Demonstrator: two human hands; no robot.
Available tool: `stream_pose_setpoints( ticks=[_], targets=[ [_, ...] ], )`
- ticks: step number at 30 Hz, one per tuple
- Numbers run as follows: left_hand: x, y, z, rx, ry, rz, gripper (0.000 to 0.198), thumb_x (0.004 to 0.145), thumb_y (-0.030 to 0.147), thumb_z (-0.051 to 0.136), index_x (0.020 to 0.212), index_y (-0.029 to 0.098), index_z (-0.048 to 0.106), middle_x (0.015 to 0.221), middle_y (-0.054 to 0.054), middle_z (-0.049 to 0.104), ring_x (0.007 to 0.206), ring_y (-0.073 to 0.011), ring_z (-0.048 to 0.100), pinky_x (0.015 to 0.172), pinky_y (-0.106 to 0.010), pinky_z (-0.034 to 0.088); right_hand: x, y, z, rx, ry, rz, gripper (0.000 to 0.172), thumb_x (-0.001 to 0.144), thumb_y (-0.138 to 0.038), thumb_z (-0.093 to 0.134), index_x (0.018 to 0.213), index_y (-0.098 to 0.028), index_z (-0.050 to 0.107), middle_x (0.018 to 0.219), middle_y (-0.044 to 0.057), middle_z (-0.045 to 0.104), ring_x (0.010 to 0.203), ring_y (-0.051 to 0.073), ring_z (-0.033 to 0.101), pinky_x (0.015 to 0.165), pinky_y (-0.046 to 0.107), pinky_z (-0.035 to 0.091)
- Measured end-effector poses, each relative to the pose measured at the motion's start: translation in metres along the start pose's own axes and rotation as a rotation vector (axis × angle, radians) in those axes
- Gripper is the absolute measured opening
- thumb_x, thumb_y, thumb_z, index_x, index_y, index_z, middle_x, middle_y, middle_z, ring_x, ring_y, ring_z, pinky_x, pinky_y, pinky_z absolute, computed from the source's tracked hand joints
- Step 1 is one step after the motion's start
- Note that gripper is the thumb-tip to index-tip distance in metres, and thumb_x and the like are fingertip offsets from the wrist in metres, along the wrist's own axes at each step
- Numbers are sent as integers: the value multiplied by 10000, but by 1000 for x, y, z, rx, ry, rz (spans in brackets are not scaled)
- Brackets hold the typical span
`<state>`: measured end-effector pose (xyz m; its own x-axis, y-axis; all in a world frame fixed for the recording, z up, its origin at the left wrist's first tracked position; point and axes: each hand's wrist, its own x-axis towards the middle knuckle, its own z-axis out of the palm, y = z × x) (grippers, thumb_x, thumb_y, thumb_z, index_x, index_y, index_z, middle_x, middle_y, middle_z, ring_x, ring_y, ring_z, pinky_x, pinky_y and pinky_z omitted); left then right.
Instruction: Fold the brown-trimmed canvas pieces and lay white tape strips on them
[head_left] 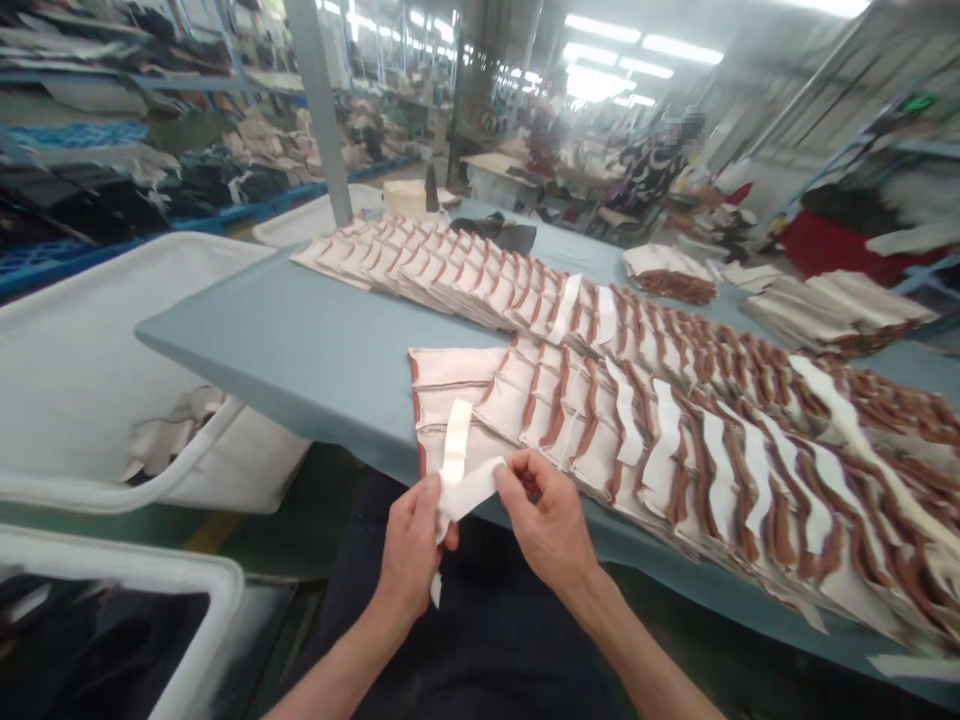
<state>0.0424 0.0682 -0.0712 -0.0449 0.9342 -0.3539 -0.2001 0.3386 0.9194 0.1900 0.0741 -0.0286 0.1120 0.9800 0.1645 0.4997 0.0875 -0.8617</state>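
Between my two hands is a white strip (471,490), folded over, with one end standing up and a tail hanging below. My left hand (411,540) pinches it near the fold. Thumb and fingers of my right hand (546,510) grip its other end. Just beyond them, at the table edge, lies the near row of overlapping pale fabric pieces (457,370) with brown edges. Several white strips (664,435) rest across that row towards the right. A second row of similar pieces (480,275) runs behind it.
The blue-grey table (277,320) has a pointed left corner. A white bin (217,460) stands left, another bin (217,590) nearer below. Fabric stacks (832,310) lie far right. A person in patterned clothing (652,165) is in the background. Loaded shelves (112,130) line the left.
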Motion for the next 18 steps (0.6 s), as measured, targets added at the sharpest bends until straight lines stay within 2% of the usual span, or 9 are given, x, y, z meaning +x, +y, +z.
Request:
stream_pose_setpoints(
  ticks=[2,4,11,18],
  targets=[
    [-1,2,-1,26,4,-5,729,875,800,534,490,182,512,396,23,410,365,-75,273,377,-215,155,21,2,-4,-39,34,-11,307,964,-420,502,740,-219,562,596,-38,558,536,128,542,524,240,445],
    [-2,3,-3,58,-11,-6,762,851,849,510,492,177,515,406,31,387,374,-73,261,394,-215,151,44,0,-12,-90,72,-49,303,960,-421,497,741,-221,558,596,-35,565,531,131,546,516,242,442],
    [-10,4,-7,137,-47,125,549,889,670,644,642,183,582,463,37,475,395,-82,323,407,-199,222,118,-30,-51,-343,130,-188,206,913,-350,539,747,-234,569,642,-16,632,584,160,576,606,278,424],
    [-18,17,-13,139,-85,160,603,872,732,618,593,200,563,478,12,528,437,-122,453,468,-219,380,172,-74,-83,-729,182,-289,136,933,-265,537,858,-219,642,801,63,723,717,223,614,661,303,350]
  ],
)
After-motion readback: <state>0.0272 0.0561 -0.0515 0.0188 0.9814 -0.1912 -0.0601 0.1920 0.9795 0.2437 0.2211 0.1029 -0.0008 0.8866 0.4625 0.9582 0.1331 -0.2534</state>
